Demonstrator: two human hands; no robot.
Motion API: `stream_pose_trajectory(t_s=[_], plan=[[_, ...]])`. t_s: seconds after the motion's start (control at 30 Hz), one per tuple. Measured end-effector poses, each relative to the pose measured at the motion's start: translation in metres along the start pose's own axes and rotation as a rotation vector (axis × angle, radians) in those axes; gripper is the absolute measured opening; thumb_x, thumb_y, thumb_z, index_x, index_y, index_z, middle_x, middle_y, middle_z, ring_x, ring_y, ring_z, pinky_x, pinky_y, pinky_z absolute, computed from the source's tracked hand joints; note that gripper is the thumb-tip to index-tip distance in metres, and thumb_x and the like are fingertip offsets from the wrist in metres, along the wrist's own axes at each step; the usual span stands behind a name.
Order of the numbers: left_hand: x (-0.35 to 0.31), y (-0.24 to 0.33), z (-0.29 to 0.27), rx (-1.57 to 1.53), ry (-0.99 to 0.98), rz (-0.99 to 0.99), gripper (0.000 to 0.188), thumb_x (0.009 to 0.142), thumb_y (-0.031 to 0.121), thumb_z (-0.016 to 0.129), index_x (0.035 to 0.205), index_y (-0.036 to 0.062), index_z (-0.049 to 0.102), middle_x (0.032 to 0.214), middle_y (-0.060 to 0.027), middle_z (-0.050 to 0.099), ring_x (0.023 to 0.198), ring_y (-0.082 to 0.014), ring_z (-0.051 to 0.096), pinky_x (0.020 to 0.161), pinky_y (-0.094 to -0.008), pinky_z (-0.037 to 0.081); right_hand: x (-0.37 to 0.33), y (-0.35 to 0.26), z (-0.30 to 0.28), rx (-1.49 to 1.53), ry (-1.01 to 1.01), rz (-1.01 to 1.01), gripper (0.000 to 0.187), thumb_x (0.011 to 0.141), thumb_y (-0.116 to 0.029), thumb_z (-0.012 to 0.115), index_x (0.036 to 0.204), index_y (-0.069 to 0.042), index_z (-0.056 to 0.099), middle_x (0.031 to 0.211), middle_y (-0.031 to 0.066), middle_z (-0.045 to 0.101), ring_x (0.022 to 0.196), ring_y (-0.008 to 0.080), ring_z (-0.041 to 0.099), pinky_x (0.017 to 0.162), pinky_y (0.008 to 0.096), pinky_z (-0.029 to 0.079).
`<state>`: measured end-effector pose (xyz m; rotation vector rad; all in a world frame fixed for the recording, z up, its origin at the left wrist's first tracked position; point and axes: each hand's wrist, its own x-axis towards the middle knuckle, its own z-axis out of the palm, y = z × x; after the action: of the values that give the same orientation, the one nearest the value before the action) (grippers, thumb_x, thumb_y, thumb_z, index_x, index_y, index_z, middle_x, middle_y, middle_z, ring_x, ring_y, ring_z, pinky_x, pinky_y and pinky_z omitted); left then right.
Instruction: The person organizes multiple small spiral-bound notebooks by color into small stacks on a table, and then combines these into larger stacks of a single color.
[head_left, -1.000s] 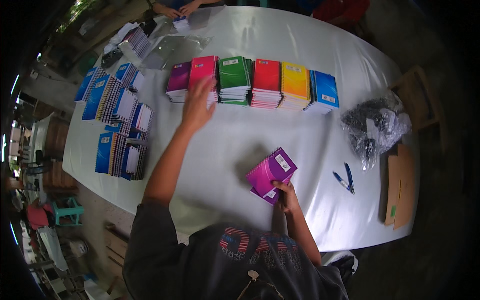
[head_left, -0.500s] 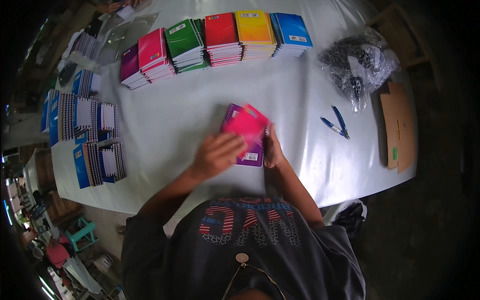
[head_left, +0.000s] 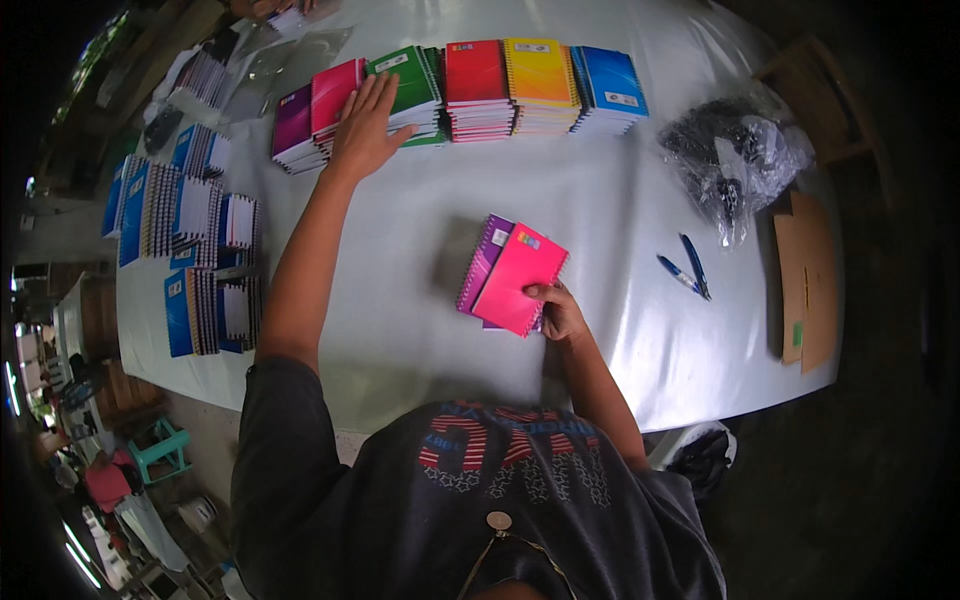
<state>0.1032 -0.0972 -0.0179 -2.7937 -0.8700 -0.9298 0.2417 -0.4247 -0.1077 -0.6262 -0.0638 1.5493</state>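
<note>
My right hand (head_left: pixel 562 314) grips a pink spiral notebook (head_left: pixel 518 278) with a purple notebook (head_left: pixel 482 262) under it; the thumb lies on the pink cover. They are tilted over the middle of the table. My left hand (head_left: pixel 364 136) reaches to the far row, fingers stretched over the edge between the pink notebook stack (head_left: pixel 334 92) and the green notebook stack (head_left: pixel 408 92), thumb spread away. Whether the fingertips press on the green cover I cannot tell. Along the same row stand purple (head_left: pixel 293 118), red (head_left: pixel 476 72), yellow (head_left: pixel 541 68) and blue (head_left: pixel 609 78) stacks.
Several blue notebook piles (head_left: pixel 150 215) stand at the table's left. To the right lie two pens or slim tools (head_left: pixel 688 270), crumpled clear plastic (head_left: pixel 735 150) and a brown cardboard piece (head_left: pixel 808 285). Part of another person's hand (head_left: pixel 262 8) shows at the far left.
My left hand has left the pink notebook and reached up to the far row. The pink notebook now rests on the purple one, both held in my right hand.
</note>
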Motion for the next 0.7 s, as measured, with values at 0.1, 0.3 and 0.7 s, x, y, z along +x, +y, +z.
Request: stream_pose_trajectory(t_s=[0.1, 0.3, 0.7], plan=[[-0.003, -0.005, 0.013, 0.148, -0.210, 0.031, 0.046, 0.084, 0.018, 0.057, 0.127, 0.0071, 0.046, 0.131, -0.0121, 0.046, 0.122, -0.0254, 0.042, 0.099, -0.0388, 0.035, -0.001, 0.002, -0.004, -0.059, 0.026, 0.005, 0.049, 0.071, -0.002, 0.063, 0.117, 0.001, 0.045, 0.105, 0.0129, 0.058, 0.094, 0.0231, 0.061, 0.081, 0.0367, 0.053], [-0.007, 0.013, 0.005, -0.031, 0.036, 0.036, 0.032, 0.082, 0.015, 0.060, 0.114, 0.0116, 0.059, 0.112, -0.0100, 0.060, 0.101, -0.0254, 0.058, 0.084, -0.0351, 0.046, -0.002, -0.002, -0.006, -0.043, 0.005, 0.003, 0.042, 0.076, -0.008, 0.062, 0.114, 0.002, 0.048, 0.104, 0.0140, 0.059, 0.091, 0.0236, 0.062, 0.082, 0.0362, 0.052], [-0.094, 0.135, -0.044, -0.506, 0.022, 0.480, 0.027, 0.079, 0.006, 0.058, 0.105, 0.0104, 0.064, 0.114, -0.0128, 0.059, 0.109, -0.0238, 0.055, 0.094, -0.0404, 0.038, 0.000, -0.002, 0.003, 0.028, 0.002, -0.003, 0.048, 0.085, -0.030, 0.058, 0.122, -0.003, 0.042, 0.113, 0.0120, 0.055, 0.102, 0.0216, 0.058, 0.085, 0.0359, 0.051]])
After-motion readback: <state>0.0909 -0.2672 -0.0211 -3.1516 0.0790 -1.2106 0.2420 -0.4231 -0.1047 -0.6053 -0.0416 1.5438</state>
